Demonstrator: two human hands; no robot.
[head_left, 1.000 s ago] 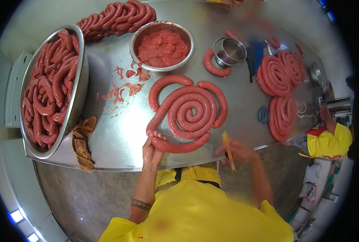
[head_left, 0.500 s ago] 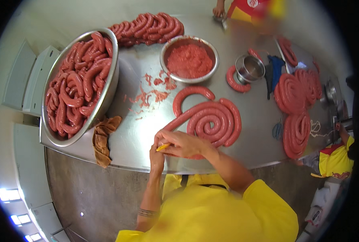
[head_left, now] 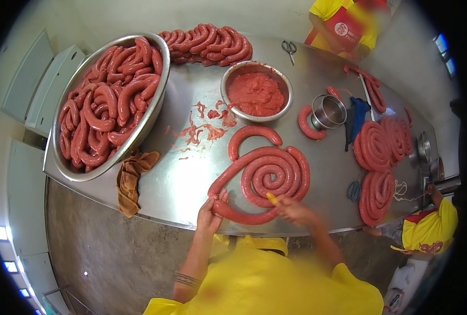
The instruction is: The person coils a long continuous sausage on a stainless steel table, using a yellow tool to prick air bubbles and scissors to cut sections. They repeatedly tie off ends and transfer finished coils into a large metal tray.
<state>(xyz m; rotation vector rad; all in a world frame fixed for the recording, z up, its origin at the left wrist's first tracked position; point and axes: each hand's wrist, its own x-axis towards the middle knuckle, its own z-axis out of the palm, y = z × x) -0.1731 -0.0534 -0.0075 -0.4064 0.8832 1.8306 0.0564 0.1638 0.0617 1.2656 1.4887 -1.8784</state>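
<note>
A long raw sausage (head_left: 271, 177) lies coiled in a spiral on the steel table in front of me. At its lower left bend my left hand (head_left: 211, 214) grips the casing, with fingertips on both sides of a narrow point. My right hand (head_left: 295, 210), slightly blurred, is at the coil's lower right. It is closed on a small yellow tool (head_left: 271, 198) whose kind I cannot make out. A shorter curved sausage length (head_left: 252, 134) rests just beyond the coil.
A large steel basin (head_left: 161, 86) heaped with sausages stands left, beside a brown cloth (head_left: 130, 181). Beyond the coil is a bowl of minced meat (head_left: 257, 93). Scissors (head_left: 290, 50), a steel pot (head_left: 329, 111) and more sausage coils (head_left: 376, 197) lie farther off. Two other people stand around the table.
My right hand has moved right with the yellow tool, away from my left hand. The sausage's lower stretch now shows along the coil's near side. The far co-worker's hand has left the scissors.
</note>
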